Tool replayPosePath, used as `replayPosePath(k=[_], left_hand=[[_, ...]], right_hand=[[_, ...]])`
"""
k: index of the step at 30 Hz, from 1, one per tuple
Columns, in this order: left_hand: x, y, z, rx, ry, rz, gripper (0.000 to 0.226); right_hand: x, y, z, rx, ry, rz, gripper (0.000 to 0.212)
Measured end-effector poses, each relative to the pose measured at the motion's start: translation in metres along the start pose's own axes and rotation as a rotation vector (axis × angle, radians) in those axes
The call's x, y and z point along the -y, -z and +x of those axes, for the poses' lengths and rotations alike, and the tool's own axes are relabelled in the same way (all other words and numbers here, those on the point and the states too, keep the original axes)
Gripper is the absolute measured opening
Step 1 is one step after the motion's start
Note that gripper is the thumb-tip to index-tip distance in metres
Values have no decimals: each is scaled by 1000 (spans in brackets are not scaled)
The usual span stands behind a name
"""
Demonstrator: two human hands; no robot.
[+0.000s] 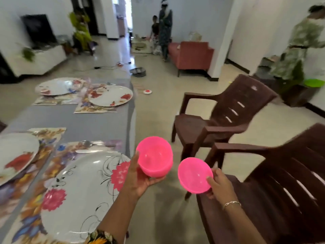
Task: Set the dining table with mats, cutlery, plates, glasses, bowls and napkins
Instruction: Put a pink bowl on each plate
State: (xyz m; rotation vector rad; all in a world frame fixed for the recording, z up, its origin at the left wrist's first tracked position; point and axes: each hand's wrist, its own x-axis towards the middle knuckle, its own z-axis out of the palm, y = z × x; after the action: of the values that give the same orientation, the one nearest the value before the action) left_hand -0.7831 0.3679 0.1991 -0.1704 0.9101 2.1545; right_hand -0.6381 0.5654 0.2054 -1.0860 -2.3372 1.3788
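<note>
Holding a stack of pink bowls (154, 156) from underneath, the left hand (139, 180) sits at lower centre of the frame. Its palm faces up, the thumb lies along the stack's left side and the fingers curl under the base. The stack looks like at least two bowls nested together, tipped so the opening faces the camera. Just to its right and slightly lower, apart from it, the right hand (219, 186) grasps a single pink bowl (194, 175) at its rim, thumb on the inside and fingers behind. A thin bracelet (232, 203) circles that wrist.

Both loads hang over the floor, between the table (98, 120) on the left and two brown plastic chairs (219, 120) on the right. The grey-covered table carries floral mats (66, 154), each with a plate. The nearest plate (80, 191), at lower left, has pink flowers, and a spoon (91, 143) lies on the mat just above it. Two more plates (110, 95) sit at the far end, and another shows at the left edge. Blurred people stand in the background.
</note>
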Motion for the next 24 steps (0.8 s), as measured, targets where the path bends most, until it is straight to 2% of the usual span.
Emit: replayPosePath(k=[8, 12, 14, 19, 24], left_hand=[[-59, 29, 35, -211, -228, -175, 116], [-91, 44, 26, -220, -353, -320, 85], [-99, 60, 18, -315, -446, -308, 87], [-103, 101, -20, -575, -601, -283, 111], [-101, 124, -64, -742, -803, -371, 116]], right_hand=[[64, -82, 112, 347, 153, -89, 16], [105, -135, 143, 522, 238, -89, 20], [122, -163, 152, 597, 282, -106, 20], [150, -239, 151, 829, 363, -176, 17], [176, -307, 129, 1072, 515, -288, 17]])
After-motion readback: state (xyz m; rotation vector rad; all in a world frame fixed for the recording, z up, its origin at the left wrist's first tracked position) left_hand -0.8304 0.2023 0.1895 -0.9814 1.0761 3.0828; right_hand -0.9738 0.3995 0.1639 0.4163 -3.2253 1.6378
